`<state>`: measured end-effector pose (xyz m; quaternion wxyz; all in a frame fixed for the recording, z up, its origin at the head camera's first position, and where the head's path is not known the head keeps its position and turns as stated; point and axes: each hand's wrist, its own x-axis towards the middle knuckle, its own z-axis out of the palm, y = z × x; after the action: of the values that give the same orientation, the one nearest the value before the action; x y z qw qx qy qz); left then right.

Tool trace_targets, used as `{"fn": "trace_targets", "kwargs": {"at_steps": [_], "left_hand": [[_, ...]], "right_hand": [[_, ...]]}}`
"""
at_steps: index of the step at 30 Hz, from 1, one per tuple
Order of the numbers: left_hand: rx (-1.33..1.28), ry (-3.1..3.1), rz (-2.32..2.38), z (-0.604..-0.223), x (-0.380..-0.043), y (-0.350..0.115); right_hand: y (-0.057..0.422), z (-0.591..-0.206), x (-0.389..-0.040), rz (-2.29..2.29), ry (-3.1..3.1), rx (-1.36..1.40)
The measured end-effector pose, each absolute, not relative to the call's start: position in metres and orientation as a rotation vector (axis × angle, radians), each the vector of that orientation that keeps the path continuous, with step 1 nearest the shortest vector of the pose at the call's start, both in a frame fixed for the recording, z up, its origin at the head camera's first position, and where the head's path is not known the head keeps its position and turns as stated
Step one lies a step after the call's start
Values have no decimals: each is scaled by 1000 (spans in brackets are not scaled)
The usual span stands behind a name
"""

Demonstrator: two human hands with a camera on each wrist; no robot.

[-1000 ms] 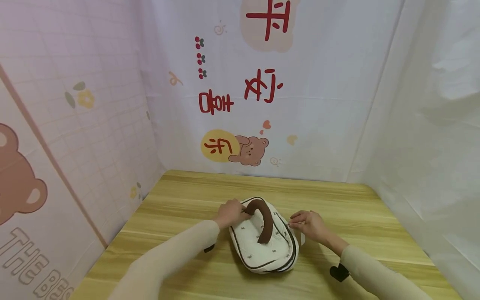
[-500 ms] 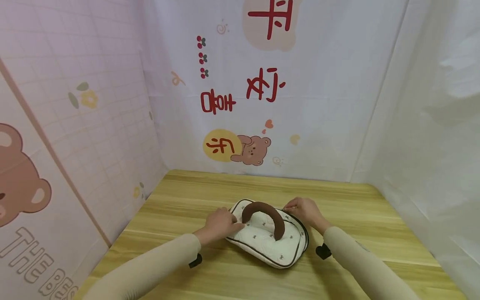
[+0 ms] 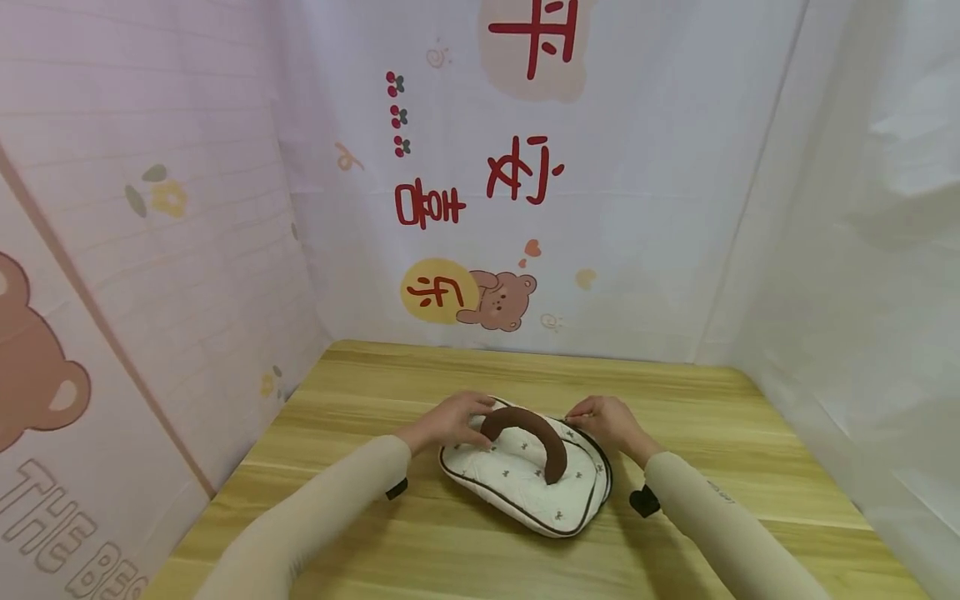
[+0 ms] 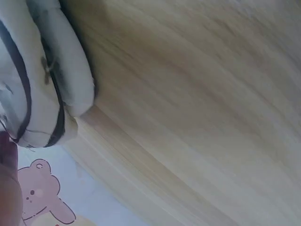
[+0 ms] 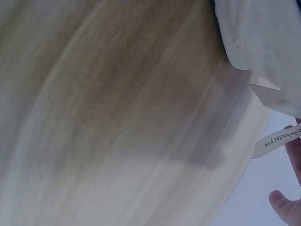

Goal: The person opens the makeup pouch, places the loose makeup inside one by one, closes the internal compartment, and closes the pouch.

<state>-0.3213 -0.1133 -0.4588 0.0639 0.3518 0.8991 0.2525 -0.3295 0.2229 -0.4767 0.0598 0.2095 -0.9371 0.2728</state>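
A white quilted makeup bag [image 3: 517, 492] with small brown bow prints, dark piping and a padded brown handle [image 3: 551, 446] lies on the table. My left hand [image 3: 453, 421] holds the bag's far left corner, its thumb on top beside the handle's left end. At the far right edge, my right hand [image 3: 611, 423] pinches a small zipper pull [image 3: 567, 417] between thumb and fingers. In the left wrist view only the bag's side [image 4: 42, 84] and a bit of my fingers [image 4: 7, 157] show. A lettered ribbon [image 5: 277, 141] hangs near my right fingers in the right wrist view.
The wood-grain table [image 3: 390, 375] runs back to a white fabric backdrop [image 3: 637, 208] with red characters and a printed bear. Similar cloth walls stand left [image 3: 202, 275] and right [image 3: 862, 275]. A black strap piece [image 3: 643, 502] hangs under my right wrist.
The bag has turned, its near end swinging right. My right hand moved from its right side to the far edge; my left hand slid from the left end toward the far corner.
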Motion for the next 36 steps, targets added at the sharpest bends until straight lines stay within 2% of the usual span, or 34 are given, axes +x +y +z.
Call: {"fn": "trace_targets", "kwargs": {"at_steps": [11,22,36], "left_hand": [[1048,2575,725,-463,-322,-110],[1057,2537,712,-460,-323,-108],[1039,2607,621,-463,-324,-105]], "right_hand": [[228,-479,-329,817,-2831,703],[258,-487,-323,826,-2817,801],[292,-488,-298,837,-2778,933]]}}
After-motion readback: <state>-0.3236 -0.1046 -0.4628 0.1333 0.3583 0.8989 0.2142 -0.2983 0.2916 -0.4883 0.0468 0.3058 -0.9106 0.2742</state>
